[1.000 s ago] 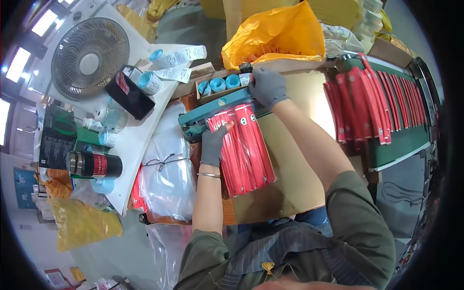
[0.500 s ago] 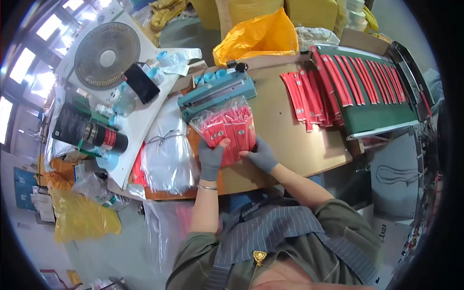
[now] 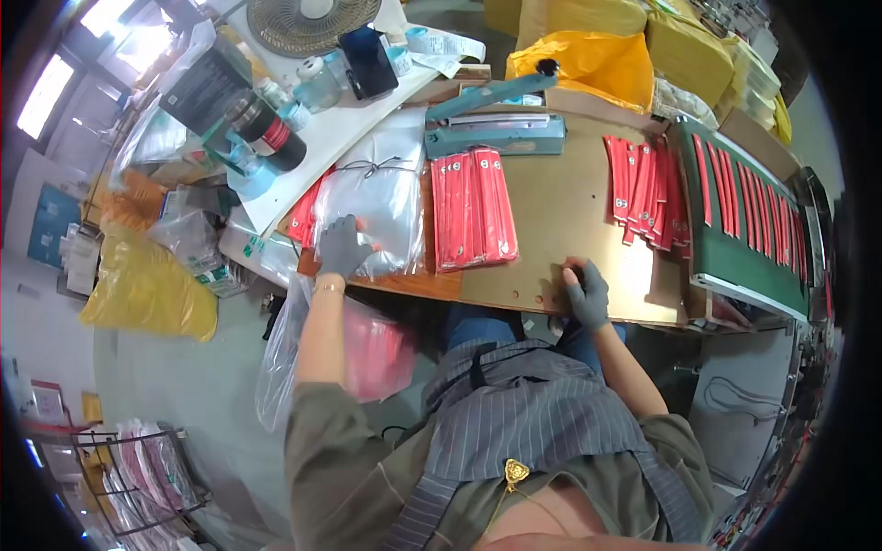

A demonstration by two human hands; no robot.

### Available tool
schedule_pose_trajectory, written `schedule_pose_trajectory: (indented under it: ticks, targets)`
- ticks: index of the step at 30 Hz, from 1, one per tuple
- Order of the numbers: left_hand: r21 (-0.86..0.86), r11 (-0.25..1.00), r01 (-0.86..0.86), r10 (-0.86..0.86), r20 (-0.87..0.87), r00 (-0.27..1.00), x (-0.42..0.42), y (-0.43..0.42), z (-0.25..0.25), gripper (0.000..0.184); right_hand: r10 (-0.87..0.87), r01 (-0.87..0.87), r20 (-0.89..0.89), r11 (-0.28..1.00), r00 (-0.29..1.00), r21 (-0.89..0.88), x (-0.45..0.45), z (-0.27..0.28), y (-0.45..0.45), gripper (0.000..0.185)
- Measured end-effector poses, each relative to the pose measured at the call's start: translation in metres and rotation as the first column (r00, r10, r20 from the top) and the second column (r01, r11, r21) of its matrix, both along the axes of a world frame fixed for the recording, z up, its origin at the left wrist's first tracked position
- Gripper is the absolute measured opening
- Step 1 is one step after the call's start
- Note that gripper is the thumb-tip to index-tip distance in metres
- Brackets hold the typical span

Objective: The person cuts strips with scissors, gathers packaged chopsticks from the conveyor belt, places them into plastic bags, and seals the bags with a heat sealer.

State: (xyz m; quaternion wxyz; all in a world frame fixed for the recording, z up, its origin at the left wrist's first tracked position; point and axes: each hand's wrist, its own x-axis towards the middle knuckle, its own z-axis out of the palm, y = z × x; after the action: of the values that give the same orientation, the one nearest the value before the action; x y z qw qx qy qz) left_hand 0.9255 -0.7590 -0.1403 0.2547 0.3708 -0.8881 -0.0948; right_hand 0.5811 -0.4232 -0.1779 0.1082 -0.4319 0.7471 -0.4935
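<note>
My left hand (image 3: pixel 345 248), in a grey fingerless glove, lies on the near end of a stack of clear plastic bags (image 3: pixel 377 197) with its fingers apart. A dark cord crosses that stack. Right of it, a clear bag of red slim packets (image 3: pixel 474 209) lies flat on the table, touched by neither hand. My right hand (image 3: pixel 588 296), gloved the same way, rests at the table's near edge with its fingers curled in; nothing shows in them. Behind the bagged packets stands a teal bag sealer (image 3: pixel 496 135), its black-knobbed arm lifted.
Loose red packets (image 3: pixel 643 188) lie at the right beside a green conveyor belt (image 3: pixel 726 248) carrying more in a row. A white side table (image 3: pixel 303 184) holds a thermos (image 3: pixel 266 133), a phone (image 3: pixel 369 62) and a fan (image 3: pixel 308 23). A yellow sack (image 3: pixel 152 285) stands on the floor.
Both hands have let go of the bagged red packets, which now lie on the table. My left hand has moved left onto the plastic bags, my right hand rightward. The view has shifted.
</note>
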Motion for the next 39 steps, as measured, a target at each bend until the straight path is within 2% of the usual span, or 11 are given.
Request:
schedule_pose_trajectory:
  ticks: [4,12,14,17,19,20,22,26,30,34,39]
  targets:
    - [0.583,0.812,-0.007,-0.113,0.169,0.979,0.017,-0.04,0.007,0.027,-0.016,0.014,0.038,0.998,0.999,0.054,-0.005,-0.005,0.002,0.026]
    - [0.557,0.667,0.495,-0.02,-0.651,0.759,-0.102,0.121,0.112,0.026,0.243,-0.2,0.531,0.97,0.811,-0.14,0.046,0.048,-0.045,0.044]
    - [0.597,0.7,0.391,-0.098,-0.462,0.881,-0.141,0.169,0.102,0.021,0.301,-0.334,0.379,0.942,0.875,0.024,0.06,0.093,-0.057,0.042]
    - [0.693,0.47,0.547,0.239,-0.697,0.676,-0.166,0.188,0.065,0.02,0.109,-0.027,0.401,0.979,0.909,-0.203,0.033,0.073,-0.066,0.043]
    - [0.623,0.602,0.499,-0.103,-0.558,0.823,-0.161,0.184,0.077,0.023,-0.131,0.19,0.307,0.966,0.943,-0.172,-0.02,0.052,-0.053,0.043]
    - [0.659,-0.099,0.745,0.412,-0.655,0.634,-0.162,0.189,0.091,0.025,-0.06,0.07,0.32,0.997,0.946,-0.019,-0.029,0.046,-0.048,0.042]
    - [0.7,0.035,0.713,0.158,-0.709,0.688,-0.177,0.202,0.079,0.024,0.064,-0.184,0.392,0.943,0.918,0.279,-0.037,0.036,-0.039,0.04]
    - [0.526,0.093,0.846,0.058,-0.851,0.523,-0.189,0.195,0.098,0.035,0.087,-0.097,0.312,0.995,0.946,0.014,-0.045,0.016,-0.025,0.06]
    - [0.403,0.614,0.678,-0.114,-0.805,0.582,-0.227,0.132,0.07,0.04,0.054,0.0,-0.276,0.982,0.96,0.191,-0.04,-0.017,0.031,0.07]
    - [0.363,0.854,0.374,-0.38,-0.058,0.923,-0.294,0.113,0.016,0.06,-0.028,0.078,-0.46,0.993,0.887,0.091,-0.021,-0.041,0.035,0.062]
    - [0.056,0.985,0.164,-0.168,0.072,0.983,-0.338,0.134,-0.078,0.064,0.0,0.065,-0.453,0.99,0.892,0.127,-0.025,-0.04,0.035,0.06]
